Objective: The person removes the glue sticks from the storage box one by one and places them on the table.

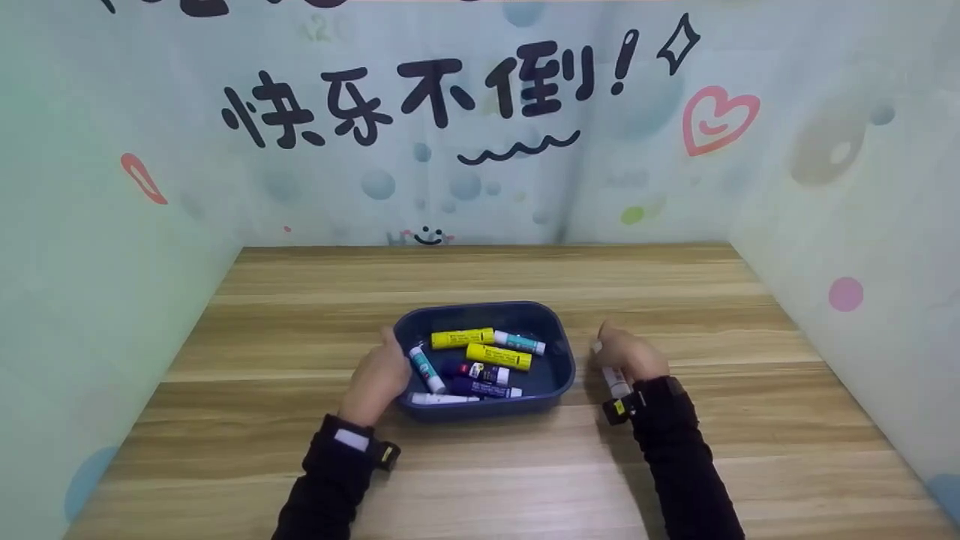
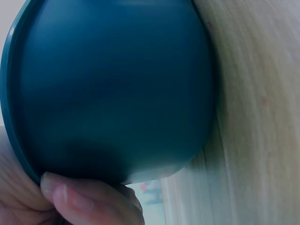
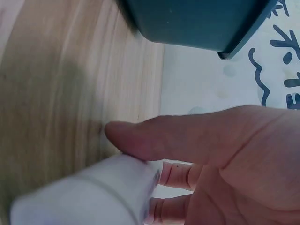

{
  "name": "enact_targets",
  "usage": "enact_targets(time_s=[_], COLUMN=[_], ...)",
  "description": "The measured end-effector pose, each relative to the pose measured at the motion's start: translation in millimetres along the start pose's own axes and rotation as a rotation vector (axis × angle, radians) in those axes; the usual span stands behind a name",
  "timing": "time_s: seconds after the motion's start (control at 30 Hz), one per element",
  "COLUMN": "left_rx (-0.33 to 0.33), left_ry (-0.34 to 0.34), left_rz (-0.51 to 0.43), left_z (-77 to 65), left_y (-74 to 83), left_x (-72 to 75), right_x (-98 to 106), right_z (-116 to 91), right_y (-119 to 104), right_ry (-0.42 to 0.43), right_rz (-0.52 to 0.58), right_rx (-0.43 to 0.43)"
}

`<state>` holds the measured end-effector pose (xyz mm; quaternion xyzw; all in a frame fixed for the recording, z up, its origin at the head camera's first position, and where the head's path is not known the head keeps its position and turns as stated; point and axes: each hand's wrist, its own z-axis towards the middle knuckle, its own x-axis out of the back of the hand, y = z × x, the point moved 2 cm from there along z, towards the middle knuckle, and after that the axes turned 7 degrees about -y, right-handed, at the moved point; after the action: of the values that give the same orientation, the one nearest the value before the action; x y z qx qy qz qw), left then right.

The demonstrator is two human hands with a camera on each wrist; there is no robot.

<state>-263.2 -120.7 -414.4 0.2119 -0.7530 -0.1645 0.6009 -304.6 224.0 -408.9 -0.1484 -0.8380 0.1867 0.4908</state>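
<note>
Head: my left hand (image 1: 377, 379) grips the bin (image 1: 487, 411) at its left rim; bin sits on the table (image 1: 487, 472), 7 tubes (image 1: 499, 356) inside, 2 yellow. My right hand (image 1: 632, 355) holds a white tube (image 1: 616, 382), right of the bin, apart from it. Left wrist: fingers (image 2: 91, 201) bent against bin's outer wall. Right wrist: thumb (image 3: 164, 138) on white tube, fingers opposite.

left grip (image 1: 379, 376): holds tray (image 1: 491, 409) by left end | tray: on worktop (image 1: 495, 480); inside, two yellow tubes (image 1: 499, 356), two teal-white tubes (image 1: 427, 370), two dark tubes (image 1: 487, 388), one white tube (image 1: 444, 399) | right grip (image 1: 631, 355): holds pale tube (image 1: 616, 382), right of tray, apart | sleeves (image 1: 690, 457): black | backdrop (image 1: 337, 202): dark lettering (image 1: 437, 91), pink heart (image 1: 720, 120)
</note>
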Motion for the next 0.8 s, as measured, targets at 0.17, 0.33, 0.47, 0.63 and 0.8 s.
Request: enact_targets(time_s=[0.17,0.33,0.47,0.63,0.8], left_rx=[0.012,0.015,0.018,-0.018,-0.026], left_ry=[-0.01,-0.017,-0.015,0.009,0.02], left_rz=[-0.001,-0.008,-0.015,-0.002,0.003], left_z=[-0.3,-0.5,-0.2,-0.1,-0.3], left_y=[0.2,0.6,-0.1,-0.5,-1.3], left_x=[0.4,0.8,0.5,-0.2,-0.7], right_x=[-0.7,-0.8,-1.4,-2.1,-1.6], right_z=[-0.6,-2.0,-1.8,-0.6,-2.5], right_y=[-1.1,-2.1,-2.9,-5.4,-6.4], right_ry=[0.026,0.052,0.044,0.005,-0.003], right_rz=[0.005,0.012,0.003,-0.05,-0.065], right_rx=[0.004,0.001,-0.017,-0.006,-0.004])
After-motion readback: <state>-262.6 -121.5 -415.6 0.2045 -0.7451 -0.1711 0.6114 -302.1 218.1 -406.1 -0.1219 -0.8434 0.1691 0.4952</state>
